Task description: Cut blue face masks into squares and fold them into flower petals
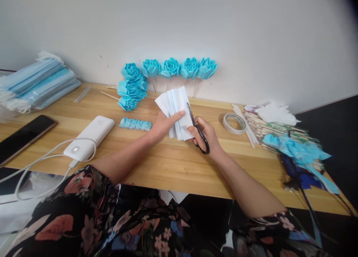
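My left hand (163, 125) is closed on a fanned stack of pale white-blue pleated sheets (180, 100), its thumb pressed on the front one. In my right hand (208, 135) are black-handled scissors (203, 139), the blades pointing up along the right edge of the sheets. My right thumb and fingertips are also close to the lower right of the stack. Left of my left hand lies a short strip of folded light-blue pieces (135, 124). Behind the sheets, several blue handmade flowers (171, 68) on thin sticks lean against the wall, with more flowers (130, 88) grouped to the left.
On the left are stacked face masks (39, 81), a phone (26, 137) and a white power bank (89, 137) with a cable. To the right, a tape roll (234, 123) lies near a pile of sticks and blue scraps (296, 147). The wooden table (179, 171) meets a white wall.
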A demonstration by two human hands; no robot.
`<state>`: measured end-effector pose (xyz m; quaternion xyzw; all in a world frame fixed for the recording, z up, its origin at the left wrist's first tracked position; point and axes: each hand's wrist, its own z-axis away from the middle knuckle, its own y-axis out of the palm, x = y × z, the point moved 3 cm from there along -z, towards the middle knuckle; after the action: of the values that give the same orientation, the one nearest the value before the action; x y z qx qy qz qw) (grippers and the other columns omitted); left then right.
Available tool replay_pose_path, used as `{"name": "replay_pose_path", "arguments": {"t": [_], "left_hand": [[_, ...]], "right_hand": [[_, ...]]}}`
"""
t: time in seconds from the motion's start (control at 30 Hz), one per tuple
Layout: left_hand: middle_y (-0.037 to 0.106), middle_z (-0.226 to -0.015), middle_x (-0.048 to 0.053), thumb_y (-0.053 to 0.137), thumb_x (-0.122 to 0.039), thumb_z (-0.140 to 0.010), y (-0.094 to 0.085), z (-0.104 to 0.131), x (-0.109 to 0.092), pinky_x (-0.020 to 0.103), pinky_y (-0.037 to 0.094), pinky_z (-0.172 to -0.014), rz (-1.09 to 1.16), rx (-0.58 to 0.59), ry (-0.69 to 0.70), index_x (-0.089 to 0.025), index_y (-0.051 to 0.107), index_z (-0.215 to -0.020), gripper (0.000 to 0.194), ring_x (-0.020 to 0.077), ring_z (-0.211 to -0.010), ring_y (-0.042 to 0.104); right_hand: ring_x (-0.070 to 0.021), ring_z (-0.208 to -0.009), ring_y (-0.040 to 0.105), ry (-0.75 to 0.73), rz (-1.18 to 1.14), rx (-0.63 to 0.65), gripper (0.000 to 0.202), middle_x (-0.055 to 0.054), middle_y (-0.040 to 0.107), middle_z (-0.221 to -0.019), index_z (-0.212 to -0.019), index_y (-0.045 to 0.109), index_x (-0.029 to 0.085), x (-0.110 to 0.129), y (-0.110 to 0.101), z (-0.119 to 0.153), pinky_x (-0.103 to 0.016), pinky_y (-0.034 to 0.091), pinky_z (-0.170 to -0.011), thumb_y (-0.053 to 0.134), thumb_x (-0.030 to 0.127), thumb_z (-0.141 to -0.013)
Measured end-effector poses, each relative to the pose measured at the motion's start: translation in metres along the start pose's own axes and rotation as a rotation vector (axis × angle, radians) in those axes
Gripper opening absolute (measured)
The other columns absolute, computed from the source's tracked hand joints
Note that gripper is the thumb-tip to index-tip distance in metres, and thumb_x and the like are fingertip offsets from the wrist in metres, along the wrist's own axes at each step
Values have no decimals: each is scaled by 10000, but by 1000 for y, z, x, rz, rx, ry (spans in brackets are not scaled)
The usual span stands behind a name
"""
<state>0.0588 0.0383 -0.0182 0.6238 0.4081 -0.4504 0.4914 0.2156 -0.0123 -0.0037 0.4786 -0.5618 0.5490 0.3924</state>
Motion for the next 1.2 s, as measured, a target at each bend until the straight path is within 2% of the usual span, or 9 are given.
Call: {"name": "replay_pose_path", "arguments": {"t": [0.17,0.4,0.53,0.63,0.83,1.03,1.2], "left_hand": [[746,-1114,115,805,-433,-752,0,0,0,433,549,-970,0,-12,0,-140,680,-1092,466,304,-1086,690],[745,-952,75,797,-551,-729,-3,-6,-12,342,571,-800,144,-23,-5,-152,674,-999,497,259,-927,710],[743,-894,60,871,-478,-635,-5,-9,-21,315,556,-776,140,-43,-21,-141,678,-937,492,229,-860,704],[726,-812,42,899,-434,-594,-5,-8,-22,285,541,-701,74,-50,-57,-134,679,-867,462,190,-751,680],[708,-775,21,863,-428,-662,-3,-5,-22,252,528,-655,53,-40,-29,-133,689,-848,390,146,-679,647],[718,-771,43,849,-435,-681,2,-1,-18,271,529,-648,15,9,-62,-134,696,-822,366,176,-699,661],[720,-785,39,837,-433,-703,0,-2,-15,270,524,-668,37,7,-77,-130,705,-847,360,171,-714,660]], "right_hand": [[-90,-385,457,-2,17,10,559,72,507,-502,-749,455,245,0,0,0,-230,331,-378,698,748,-737],[-86,-375,448,-3,56,31,524,73,520,-489,-777,466,241,-1,0,-1,-223,328,-379,672,723,-765],[-91,-407,458,16,59,52,558,67,530,-528,-778,449,242,-2,1,-1,-231,325,-398,658,758,-747],[-93,-440,448,21,63,99,612,59,530,-565,-791,444,240,-3,2,-1,-244,328,-430,635,816,-722],[-104,-519,409,-47,104,112,659,60,461,-619,-809,440,240,-1,-1,-1,-264,314,-489,571,880,-720],[-116,-548,403,-67,107,100,675,53,449,-636,-799,457,236,2,-2,-2,-275,302,-512,575,895,-704],[-113,-511,389,-68,88,85,649,62,423,-591,-773,436,241,4,-2,-1,-276,279,-489,591,871,-726]]}}
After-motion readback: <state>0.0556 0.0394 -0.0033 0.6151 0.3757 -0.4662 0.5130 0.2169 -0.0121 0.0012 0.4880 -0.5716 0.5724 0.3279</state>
